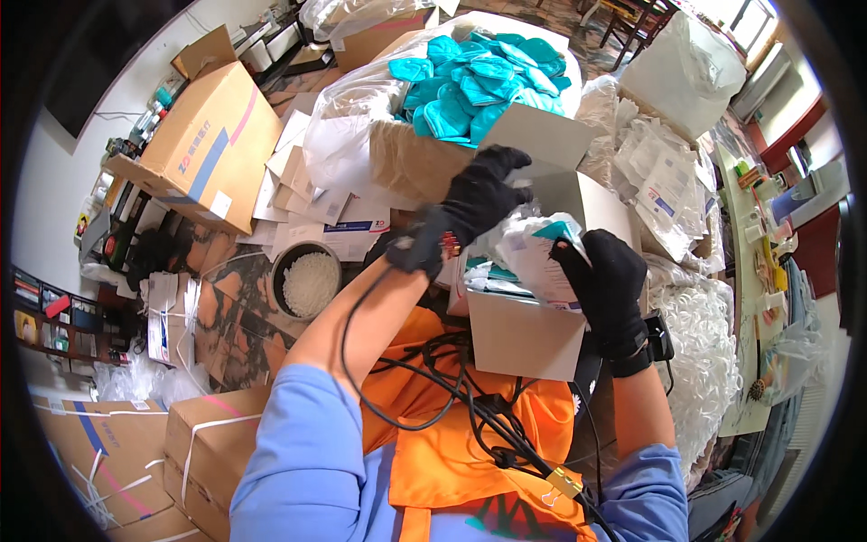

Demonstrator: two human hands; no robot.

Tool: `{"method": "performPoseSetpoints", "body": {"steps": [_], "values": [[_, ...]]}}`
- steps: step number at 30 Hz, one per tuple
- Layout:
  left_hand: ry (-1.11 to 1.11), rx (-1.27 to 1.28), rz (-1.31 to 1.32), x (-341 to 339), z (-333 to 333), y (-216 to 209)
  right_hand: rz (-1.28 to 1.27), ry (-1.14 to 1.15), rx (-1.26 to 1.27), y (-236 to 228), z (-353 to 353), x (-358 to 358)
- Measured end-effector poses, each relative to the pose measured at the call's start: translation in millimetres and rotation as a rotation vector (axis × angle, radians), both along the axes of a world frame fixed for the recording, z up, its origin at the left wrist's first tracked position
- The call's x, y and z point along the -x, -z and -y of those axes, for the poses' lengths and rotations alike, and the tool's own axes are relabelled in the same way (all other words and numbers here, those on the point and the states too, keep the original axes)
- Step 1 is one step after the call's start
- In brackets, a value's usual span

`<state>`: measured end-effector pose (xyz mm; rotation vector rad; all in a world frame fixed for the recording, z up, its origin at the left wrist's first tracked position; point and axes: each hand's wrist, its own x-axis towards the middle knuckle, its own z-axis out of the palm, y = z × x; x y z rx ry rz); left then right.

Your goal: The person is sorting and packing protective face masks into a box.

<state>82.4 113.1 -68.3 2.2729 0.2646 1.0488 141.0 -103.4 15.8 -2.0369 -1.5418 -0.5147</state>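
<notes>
Both hands wear black gloves. My right hand (603,285) grips a clear plastic packet with a teal item inside (542,253), held over a small open cardboard box (524,339) in front of me. My left hand (474,203) reaches over that box, fingers curled near the packet's top edge and against a flap of a large carton (424,163). That carton is lined with a plastic bag and heaped with teal masks (483,81). More packets lie in the small box under the hands.
A round bowl of white pellets (309,282) sits left of the box. Brown cartons stand at the left (212,149) and lower left (212,452). Loose papers (325,217) lie between. Piles of clear packets (659,172) and white foam netting (695,352) fill the right.
</notes>
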Motion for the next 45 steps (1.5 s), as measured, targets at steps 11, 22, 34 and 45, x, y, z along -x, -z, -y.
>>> {"method": "performPoseSetpoints", "body": {"steps": [11, 22, 34, 45], "values": [[0.718, 0.778, -0.307, 40, 23, -59, -0.004, -0.085, 0.020, -8, -4, -18], [0.707, 0.938, -0.204, 42, 28, -47, 0.091, -0.045, 0.038, -14, -19, -30], [0.471, 0.970, -0.071, 32, 38, -36, -0.161, -0.007, -0.256, -30, -24, -37], [0.176, 0.145, 0.102, 43, 28, -20, -1.301, 0.145, -0.134, 20, 20, -35]]}}
